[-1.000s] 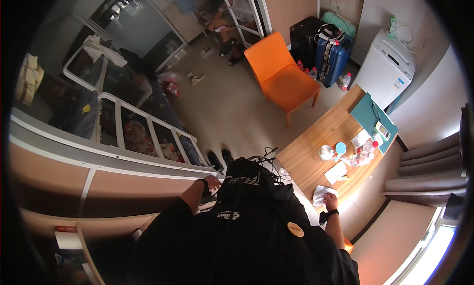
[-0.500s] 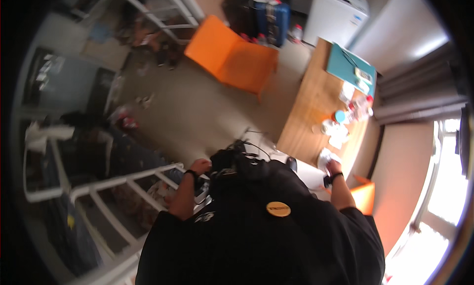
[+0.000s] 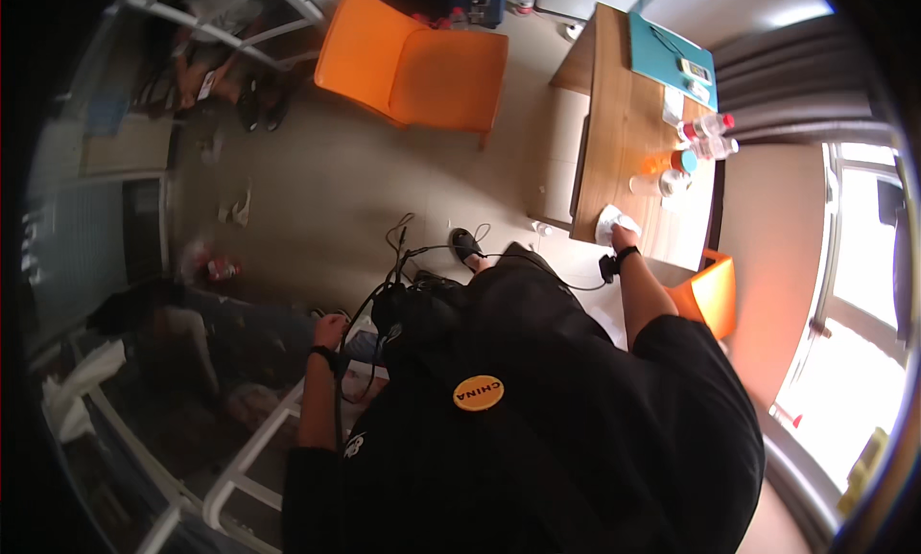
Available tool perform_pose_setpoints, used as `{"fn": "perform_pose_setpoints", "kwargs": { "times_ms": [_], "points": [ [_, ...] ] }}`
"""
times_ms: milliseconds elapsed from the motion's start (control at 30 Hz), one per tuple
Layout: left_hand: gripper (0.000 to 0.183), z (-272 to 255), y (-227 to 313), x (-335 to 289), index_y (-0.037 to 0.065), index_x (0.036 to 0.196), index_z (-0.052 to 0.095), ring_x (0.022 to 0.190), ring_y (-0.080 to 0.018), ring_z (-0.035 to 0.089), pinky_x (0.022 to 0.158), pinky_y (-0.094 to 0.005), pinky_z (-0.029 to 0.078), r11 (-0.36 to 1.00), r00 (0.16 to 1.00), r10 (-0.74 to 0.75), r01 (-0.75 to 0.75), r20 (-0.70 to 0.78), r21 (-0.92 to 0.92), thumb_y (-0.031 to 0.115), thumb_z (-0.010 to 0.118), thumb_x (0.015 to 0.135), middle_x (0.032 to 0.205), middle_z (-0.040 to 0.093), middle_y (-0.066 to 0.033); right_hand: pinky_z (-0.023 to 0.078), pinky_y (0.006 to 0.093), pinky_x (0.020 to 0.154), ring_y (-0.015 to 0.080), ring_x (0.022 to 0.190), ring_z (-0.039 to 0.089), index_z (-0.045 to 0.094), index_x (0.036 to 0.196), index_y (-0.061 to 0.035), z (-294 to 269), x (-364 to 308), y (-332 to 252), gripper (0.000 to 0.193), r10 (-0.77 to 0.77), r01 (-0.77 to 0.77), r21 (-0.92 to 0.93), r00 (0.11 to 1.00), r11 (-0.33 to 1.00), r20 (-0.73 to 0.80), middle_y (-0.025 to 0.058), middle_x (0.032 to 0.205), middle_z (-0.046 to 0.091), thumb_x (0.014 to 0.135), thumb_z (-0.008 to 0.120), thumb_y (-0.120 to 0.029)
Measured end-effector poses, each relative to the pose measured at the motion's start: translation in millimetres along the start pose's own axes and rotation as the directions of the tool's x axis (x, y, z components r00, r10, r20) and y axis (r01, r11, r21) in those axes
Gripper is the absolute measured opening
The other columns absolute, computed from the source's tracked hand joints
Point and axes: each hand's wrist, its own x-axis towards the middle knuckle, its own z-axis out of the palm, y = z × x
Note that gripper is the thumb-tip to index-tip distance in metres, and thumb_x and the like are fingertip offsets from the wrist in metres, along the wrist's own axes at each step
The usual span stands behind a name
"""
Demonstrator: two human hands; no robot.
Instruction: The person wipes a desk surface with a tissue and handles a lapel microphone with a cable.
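At the near corner of the wooden table (image 3: 614, 122), my right hand (image 3: 625, 235) is closed on a crumpled white tissue or cloth (image 3: 606, 224), which rests against the tabletop. Beyond it lie a clear, white-capped container (image 3: 652, 185), an orange bottle with a teal lid (image 3: 662, 162) and two clear plastic bottles, one of them red-capped (image 3: 700, 128). My left hand (image 3: 329, 331) hangs low by the bed frame with its fingers curled. Whether anything is inside those fingers is hidden. Black cables (image 3: 398, 261) loop beside it, across my front.
An orange chair (image 3: 422, 70) stands ahead on the tiled floor, and another orange seat (image 3: 710, 290) is right of the table. A teal mat (image 3: 662, 50) covers the table's far end. White bunk frames (image 3: 254, 448) line the left. People sit far left and on the lower bunk.
My body has moved forward and turned, so table and chair shift in view. My right hand keeps its hold on the white tissue or cloth. My left hand has swung lower and further left.
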Motion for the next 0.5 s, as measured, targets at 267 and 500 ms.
{"fn": "perform_pose_setpoints", "kwargs": {
  "times_ms": [267,500],
  "points": [
    [0.031,-5,-15,-35,0.005,0.069,0.055,0.051,-0.0189,0.051,0.051,-0.0369,0.042,0.946,0.997,-0.082,0.075,-0.009,-0.317,0.018,0.055,0.097,0.062,0.052,-0.0083,0.042,0.0441,0.106,0.0428,0.118,0.059,0.071,0.112,0.0004,34,-13,-58,0.058,0.122,-0.037,-0.354,0.968,0.934,0.221,0.0259,0.120,0.066,0.082,0.057,-0.047],
    [0.030,14,-109,5,0.006,0.080,0.057,0.065,-0.0268,0.056,0.058,-0.0427,0.044,0.530,0.563,0.822,-0.704,-0.083,0.473,0.027,0.051,0.100,0.077,0.054,-0.0118,0.049,0.0418,0.098,0.0391,0.109,0.065,0.068,0.111,0.0062,53,-1,-67,0.060,0.104,0.031,-0.429,0.952,0.903,0.287,0.0265,0.111,0.069,0.080,0.059,-0.045]
  ]
}}
